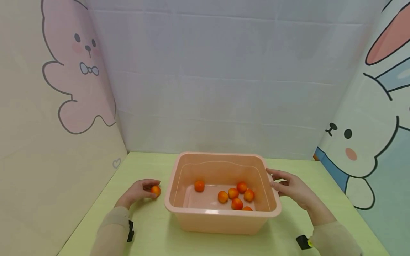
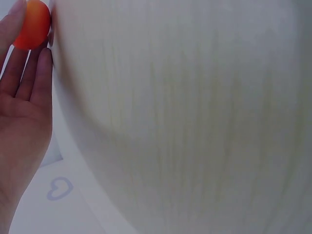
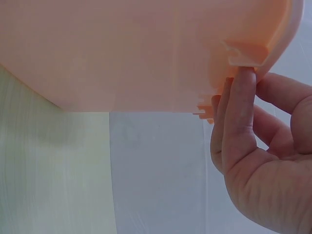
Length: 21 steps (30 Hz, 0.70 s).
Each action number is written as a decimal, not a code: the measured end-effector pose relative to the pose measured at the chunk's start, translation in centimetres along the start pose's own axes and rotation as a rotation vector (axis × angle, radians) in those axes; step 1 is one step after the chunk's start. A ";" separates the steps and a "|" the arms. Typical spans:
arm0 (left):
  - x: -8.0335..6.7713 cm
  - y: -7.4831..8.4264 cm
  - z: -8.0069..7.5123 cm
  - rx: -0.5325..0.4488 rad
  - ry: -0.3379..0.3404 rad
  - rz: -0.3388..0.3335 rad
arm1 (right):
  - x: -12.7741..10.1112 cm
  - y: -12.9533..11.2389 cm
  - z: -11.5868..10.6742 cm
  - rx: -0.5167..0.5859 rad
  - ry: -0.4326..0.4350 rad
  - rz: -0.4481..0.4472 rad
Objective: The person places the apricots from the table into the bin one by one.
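Note:
My left hand is low over the table at the left of the bin. Its thumb and fingers pinch a small orange-red tomato; the left wrist view shows the smooth, round tomato between thumb and fingers. A pink plastic bin stands in the middle of the table. Several similar tomatoes lie on its floor, most toward the right side and one apart at the left. My right hand holds the bin's right rim, with fingertips tucked up under the lip in the right wrist view.
The pale green table runs back to a white cloth wall. Side walls printed with a pink cartoon animal and a white rabbit stand at left and right.

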<state>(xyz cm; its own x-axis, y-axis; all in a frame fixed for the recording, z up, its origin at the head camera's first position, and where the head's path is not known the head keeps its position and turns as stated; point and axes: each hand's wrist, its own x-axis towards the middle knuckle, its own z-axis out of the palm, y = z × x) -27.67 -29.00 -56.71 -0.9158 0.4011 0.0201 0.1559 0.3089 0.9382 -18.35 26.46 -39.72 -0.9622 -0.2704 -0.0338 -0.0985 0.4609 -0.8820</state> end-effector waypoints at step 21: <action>0.8 2.1 0.1 0.175 0.291 -0.021 | 0.0 0.0 0.1 -0.008 0.008 0.007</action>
<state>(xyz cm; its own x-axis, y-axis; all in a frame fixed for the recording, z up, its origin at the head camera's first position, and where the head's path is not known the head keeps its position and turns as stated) -28.09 -27.95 -54.78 -0.9828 0.1382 0.1226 0.1739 0.4679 0.8665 -18.35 26.38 -39.79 -0.9648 -0.2604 -0.0364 -0.0935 0.4693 -0.8781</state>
